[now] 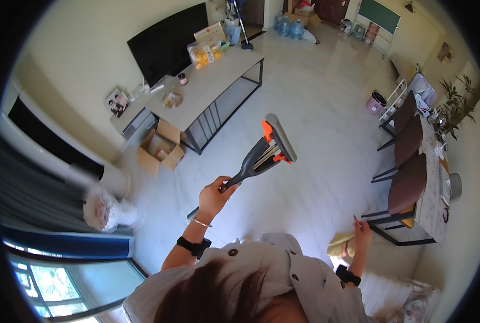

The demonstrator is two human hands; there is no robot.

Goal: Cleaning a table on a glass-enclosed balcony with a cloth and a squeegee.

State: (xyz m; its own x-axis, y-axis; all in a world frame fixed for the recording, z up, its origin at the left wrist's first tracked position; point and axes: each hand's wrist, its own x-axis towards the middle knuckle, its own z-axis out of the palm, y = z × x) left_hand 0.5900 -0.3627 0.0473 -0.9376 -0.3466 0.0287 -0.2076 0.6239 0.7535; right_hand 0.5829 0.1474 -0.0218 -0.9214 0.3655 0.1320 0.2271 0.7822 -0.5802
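A small grey squeeze mop (256,160) with orange clips and a long padded head is raised in front of me. My left hand (214,198) is closed around its dark handle, and the handle's end sticks out behind my wrist. The mop head tilts up and to the right, well above the floor. At the right, beside the nearest chair (408,185), my right hand (362,232) has its fingers drawn together. A tiny dark tip shows at those fingers, too small to name. Below that hand lies a yellowish cloth-like thing (339,245).
A TV bench (218,81) stands on the far left, an open cardboard box (162,148) at its near end. Brown chairs line a long table (432,210) on the right. A plastic-wrapped object (111,212) stands by the curtain. Pale glossy floor (326,107) stretches between.
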